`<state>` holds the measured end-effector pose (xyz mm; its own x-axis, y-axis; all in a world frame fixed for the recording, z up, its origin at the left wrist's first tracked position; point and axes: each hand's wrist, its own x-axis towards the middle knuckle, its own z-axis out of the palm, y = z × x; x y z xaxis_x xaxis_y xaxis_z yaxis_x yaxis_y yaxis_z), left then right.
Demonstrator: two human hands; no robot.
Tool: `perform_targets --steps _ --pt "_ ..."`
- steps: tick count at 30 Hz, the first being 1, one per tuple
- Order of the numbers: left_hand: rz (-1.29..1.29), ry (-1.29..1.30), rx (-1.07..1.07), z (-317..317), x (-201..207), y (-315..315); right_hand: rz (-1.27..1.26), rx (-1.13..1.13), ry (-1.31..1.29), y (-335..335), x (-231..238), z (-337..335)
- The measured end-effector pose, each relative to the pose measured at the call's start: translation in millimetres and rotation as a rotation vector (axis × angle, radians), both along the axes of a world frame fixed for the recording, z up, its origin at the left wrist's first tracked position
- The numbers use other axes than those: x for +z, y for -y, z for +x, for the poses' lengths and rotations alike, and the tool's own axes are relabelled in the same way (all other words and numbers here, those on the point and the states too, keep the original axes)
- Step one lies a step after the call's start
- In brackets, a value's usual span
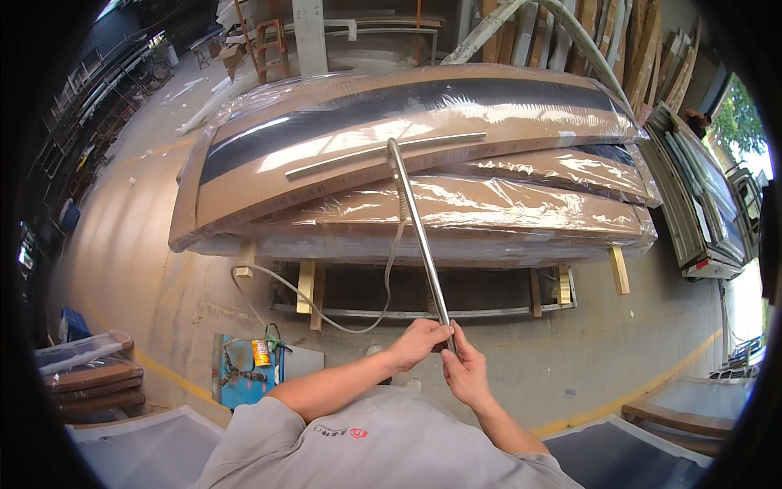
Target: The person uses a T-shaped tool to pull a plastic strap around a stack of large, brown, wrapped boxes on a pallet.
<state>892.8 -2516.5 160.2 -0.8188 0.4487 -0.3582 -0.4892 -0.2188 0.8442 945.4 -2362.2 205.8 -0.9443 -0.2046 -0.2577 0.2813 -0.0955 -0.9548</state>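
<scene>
A long shiny metal pole (423,244) slants away from me, with a bent top end that meets a thin straight crossbar (338,162). The fingers of my left hand (419,344) are closed around its near end. Just below and to the right, my right hand (466,373) grips the same end. The crossbar is over a large flat package (293,175) of brown cardboard with a dark band, wrapped in clear plastic film; whether they touch I cannot tell. A pale hose (389,277) hangs beside the pole's upper part and loops down to the left.
More film-wrapped packages (456,204) lie beneath, on wooden blocks (305,285) and a metal frame (472,313). A blue box (244,383) with an orange-yellow can (261,352) stands at lower left. Wrapped panels (98,379) are stacked beyond it. A truck (700,204) stands at right.
</scene>
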Motion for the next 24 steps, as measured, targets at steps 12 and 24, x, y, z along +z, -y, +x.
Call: perform_targets --steps 12,24 --pt "-0.028 -0.086 0.138 -199.1 62.0 5.0 -0.231 -0.364 0.049 74.8 40.3 -188.3" --pt "0.311 -0.187 0.484 -237.1 94.2 30.9 -0.383 -0.359 0.166 72.3 159.8 -387.3"
